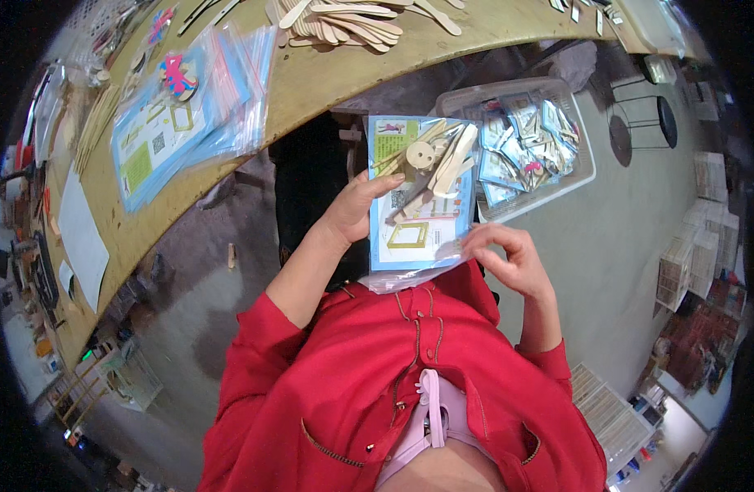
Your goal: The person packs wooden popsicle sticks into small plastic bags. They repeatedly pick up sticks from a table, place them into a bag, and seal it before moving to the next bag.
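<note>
My left hand (361,206) grips the left edge of a clear plastic bag (407,246), its thumb lying on the front. Inside the bag are a printed blue-edged sheet, wooden sticks (453,160) and a round wooden piece with holes (420,155). At the bag's lower right edge is my right hand (503,252), its fingertips closed on the plastic. Beyond the bag, to the right, a white plastic basket (537,206) holds many similar filled bags (524,141).
A curved-looking worktable (327,80) carries stacked bags with printed sheets (161,135), a pile of wooden craft sticks (346,24), thin wooden sticks (97,126) and white paper (80,240). On the floor at the right stand a round stool (667,122) and white crates (690,252).
</note>
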The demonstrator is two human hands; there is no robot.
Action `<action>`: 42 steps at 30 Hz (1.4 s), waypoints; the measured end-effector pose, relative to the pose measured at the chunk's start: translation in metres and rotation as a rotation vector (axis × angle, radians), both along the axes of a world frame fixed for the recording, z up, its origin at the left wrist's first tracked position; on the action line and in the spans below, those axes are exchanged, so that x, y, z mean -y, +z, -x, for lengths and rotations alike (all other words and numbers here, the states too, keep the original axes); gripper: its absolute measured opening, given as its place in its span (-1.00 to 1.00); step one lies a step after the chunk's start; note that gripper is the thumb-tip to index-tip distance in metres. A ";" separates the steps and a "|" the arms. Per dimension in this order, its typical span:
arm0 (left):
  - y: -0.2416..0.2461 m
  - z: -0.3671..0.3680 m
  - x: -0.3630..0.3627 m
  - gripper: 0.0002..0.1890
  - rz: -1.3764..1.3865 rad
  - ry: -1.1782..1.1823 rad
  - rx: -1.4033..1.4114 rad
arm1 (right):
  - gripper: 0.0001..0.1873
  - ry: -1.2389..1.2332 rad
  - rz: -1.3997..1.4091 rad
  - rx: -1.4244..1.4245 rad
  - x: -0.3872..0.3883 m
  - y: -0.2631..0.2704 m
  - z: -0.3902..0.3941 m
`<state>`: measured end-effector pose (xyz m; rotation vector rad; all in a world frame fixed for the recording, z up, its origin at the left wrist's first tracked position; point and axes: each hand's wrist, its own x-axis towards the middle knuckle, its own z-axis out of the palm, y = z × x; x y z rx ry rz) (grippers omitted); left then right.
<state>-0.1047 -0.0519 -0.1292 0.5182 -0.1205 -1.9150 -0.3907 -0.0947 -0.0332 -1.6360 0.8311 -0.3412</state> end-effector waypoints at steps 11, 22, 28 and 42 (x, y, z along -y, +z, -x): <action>0.012 0.004 -0.008 -0.68 0.069 0.074 0.497 | -0.66 -0.397 -0.360 0.250 0.032 -0.038 -0.058; -0.001 0.004 -0.004 -0.59 -0.068 0.158 0.460 | -0.67 -0.494 -0.783 0.438 0.038 -0.057 -0.053; 0.007 0.013 0.000 -0.18 0.232 0.248 1.180 | -0.67 -0.421 -0.848 0.496 0.036 -0.054 -0.058; -0.009 0.007 -0.009 -0.60 0.147 0.328 0.844 | -0.73 -0.429 -0.890 0.368 0.022 -0.070 -0.053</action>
